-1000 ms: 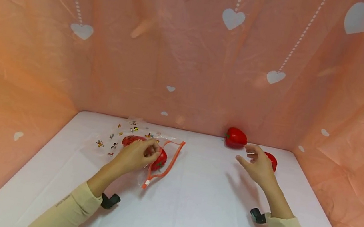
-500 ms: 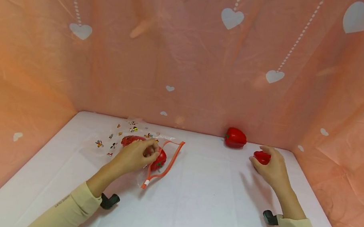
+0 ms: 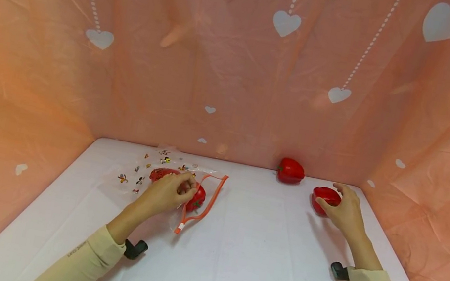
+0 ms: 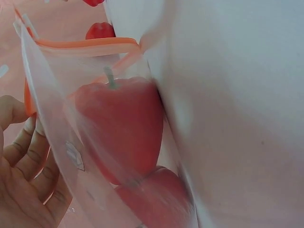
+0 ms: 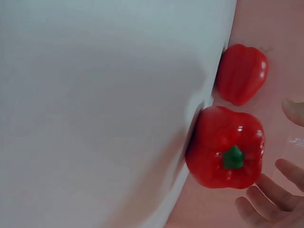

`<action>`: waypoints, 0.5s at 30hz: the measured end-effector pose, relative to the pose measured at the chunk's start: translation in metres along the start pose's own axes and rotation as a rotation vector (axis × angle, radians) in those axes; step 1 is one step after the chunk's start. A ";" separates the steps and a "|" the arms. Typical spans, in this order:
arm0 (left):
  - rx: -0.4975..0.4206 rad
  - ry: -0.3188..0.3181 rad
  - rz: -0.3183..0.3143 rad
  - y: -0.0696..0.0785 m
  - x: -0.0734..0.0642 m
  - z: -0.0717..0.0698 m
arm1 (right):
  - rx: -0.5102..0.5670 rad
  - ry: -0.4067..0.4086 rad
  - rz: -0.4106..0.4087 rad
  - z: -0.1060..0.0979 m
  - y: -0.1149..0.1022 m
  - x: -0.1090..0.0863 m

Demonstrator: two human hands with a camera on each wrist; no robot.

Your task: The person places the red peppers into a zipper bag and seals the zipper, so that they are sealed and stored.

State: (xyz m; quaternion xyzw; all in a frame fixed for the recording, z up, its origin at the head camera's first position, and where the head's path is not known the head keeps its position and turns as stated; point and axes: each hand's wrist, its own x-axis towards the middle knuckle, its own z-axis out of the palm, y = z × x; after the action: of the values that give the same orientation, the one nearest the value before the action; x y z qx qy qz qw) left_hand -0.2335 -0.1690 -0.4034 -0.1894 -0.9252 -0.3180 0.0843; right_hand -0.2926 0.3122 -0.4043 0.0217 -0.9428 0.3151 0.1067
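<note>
My left hand pinches the orange rim of a clear zip bag between thumb and fingers. The bag lies on its side, its mouth spread open toward the right. Inside are two red bell peppers; one pepper sits near the mouth with its stem facing out, and another pepper is deeper in. At the right, my right hand is spread beside a red bell pepper on the table. Its thumb is in front of the pepper in the head view; contact cannot be told.
One more red bell pepper lies at the table's back edge, left of my right hand. An orange cloth with white hearts encloses the white table at the back and sides. Dark wrist cameras show under both sleeves.
My right hand has moved right from between the two loose peppers to the right-hand one, and its fingers have spread wider. The left hand and bag have stayed in place.
</note>
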 end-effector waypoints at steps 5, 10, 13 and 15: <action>-0.006 -0.002 -0.003 0.000 0.000 0.000 | 0.030 -0.048 0.069 -0.001 0.005 0.003; -0.017 -0.007 -0.009 0.000 0.000 0.000 | 0.049 -0.072 0.107 -0.001 0.010 0.005; -0.015 -0.010 -0.016 0.000 0.000 0.000 | 0.051 -0.081 0.116 -0.001 0.013 0.006; -0.011 -0.011 -0.018 0.000 0.000 0.000 | 0.054 -0.091 0.128 -0.001 0.013 0.007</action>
State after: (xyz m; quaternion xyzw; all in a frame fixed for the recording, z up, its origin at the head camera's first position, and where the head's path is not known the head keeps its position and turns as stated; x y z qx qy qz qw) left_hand -0.2331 -0.1690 -0.4032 -0.1829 -0.9256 -0.3228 0.0753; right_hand -0.3003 0.3229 -0.4099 -0.0215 -0.9372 0.3454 0.0430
